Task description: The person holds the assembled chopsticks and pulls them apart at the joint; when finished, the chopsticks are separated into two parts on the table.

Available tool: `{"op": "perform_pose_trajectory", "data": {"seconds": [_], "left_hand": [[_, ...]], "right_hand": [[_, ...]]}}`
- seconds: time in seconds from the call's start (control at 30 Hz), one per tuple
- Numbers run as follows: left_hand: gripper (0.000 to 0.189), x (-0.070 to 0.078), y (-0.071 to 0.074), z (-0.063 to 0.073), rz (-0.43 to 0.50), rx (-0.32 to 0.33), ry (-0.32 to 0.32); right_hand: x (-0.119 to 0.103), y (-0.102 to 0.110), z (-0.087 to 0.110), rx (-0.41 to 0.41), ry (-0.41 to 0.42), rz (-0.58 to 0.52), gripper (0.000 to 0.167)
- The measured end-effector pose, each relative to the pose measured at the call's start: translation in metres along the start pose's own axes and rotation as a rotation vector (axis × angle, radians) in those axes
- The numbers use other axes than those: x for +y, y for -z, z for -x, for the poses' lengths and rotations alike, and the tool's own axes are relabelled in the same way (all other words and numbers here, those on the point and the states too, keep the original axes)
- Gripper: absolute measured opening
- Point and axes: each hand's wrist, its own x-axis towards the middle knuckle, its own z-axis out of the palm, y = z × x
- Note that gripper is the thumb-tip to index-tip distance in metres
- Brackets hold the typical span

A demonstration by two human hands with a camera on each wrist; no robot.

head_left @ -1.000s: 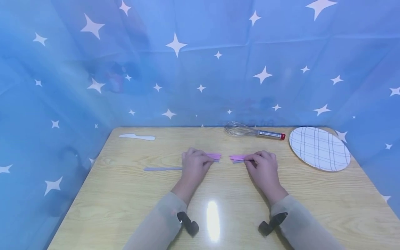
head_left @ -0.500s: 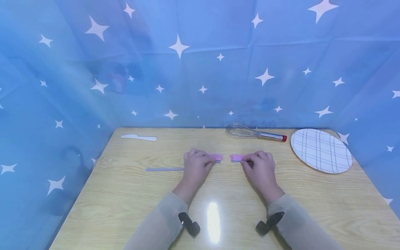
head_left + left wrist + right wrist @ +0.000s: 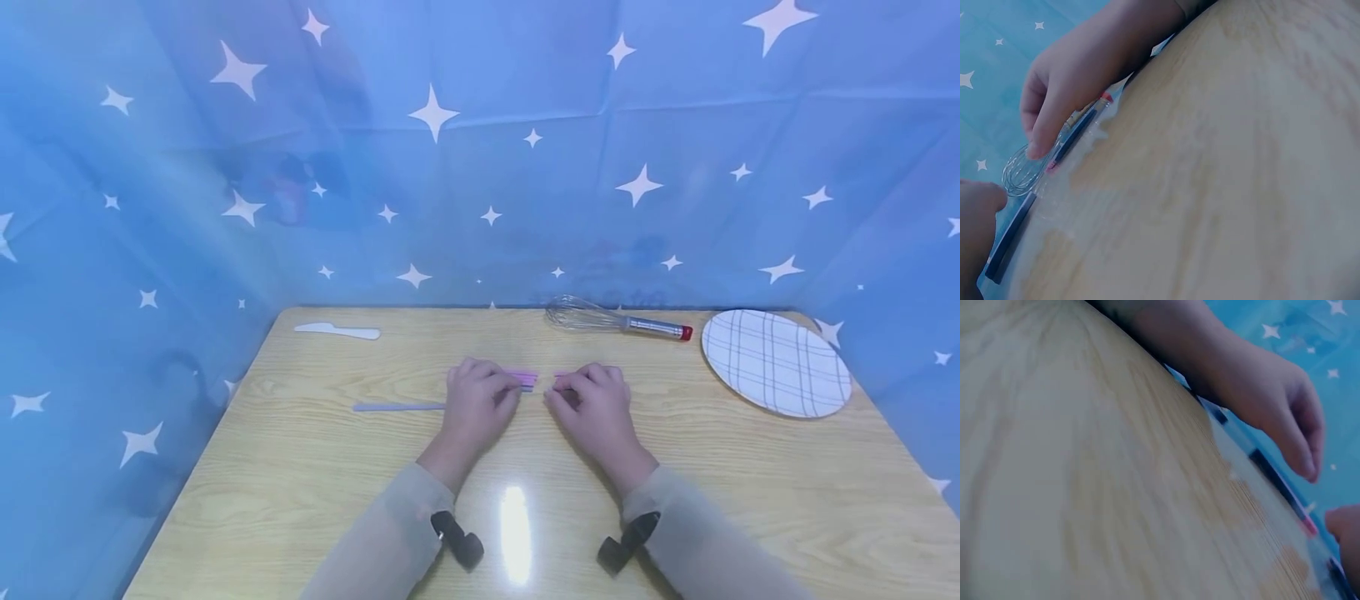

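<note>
Several thin pink and purple sticks lie side by side in two groups on the table. My left hand (image 3: 482, 404) is over the left sticks (image 3: 529, 380), thumb and index finger bent towards them. My right hand (image 3: 596, 407) bends over the right sticks (image 3: 562, 374), fingertips near their left ends, covering most of them. In the left wrist view, a dark blue stick with a pink end (image 3: 1072, 137) lies below the right hand (image 3: 1075, 78). The right wrist view has the left hand (image 3: 1272, 397) above a similar stick (image 3: 1282, 487). Whether either hand pinches a stick cannot be made out.
A lone grey-purple stick (image 3: 397, 407) runs left from the left hand. A white plastic knife (image 3: 337, 331) lies farther back. At the back right are a wire whisk (image 3: 618, 319) and a checked plate (image 3: 776, 363). A blue star-patterned cloth (image 3: 480, 167) hangs behind.
My right hand has moved left along the right sticks, towards their ends and the left hand. The left hand stays at the left group. The head view has shifted slightly.
</note>
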Motion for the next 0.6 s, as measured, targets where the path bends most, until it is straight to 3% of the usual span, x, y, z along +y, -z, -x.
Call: {"op": "perform_pose_trajectory", "data": {"seconds": [0.33, 0.6], "left_hand": [[0.010, -0.006, 0.013, 0.001, -0.006, -0.004, 0.034], [0.011, -0.016, 0.017, 0.010, -0.016, 0.051, 0.037]], "right_hand": [[-0.027, -0.023, -0.004, -0.096, 0.015, -0.010, 0.013], [-0.048, -0.038, -0.007, -0.141, 0.059, 0.002, 0.011]]}}
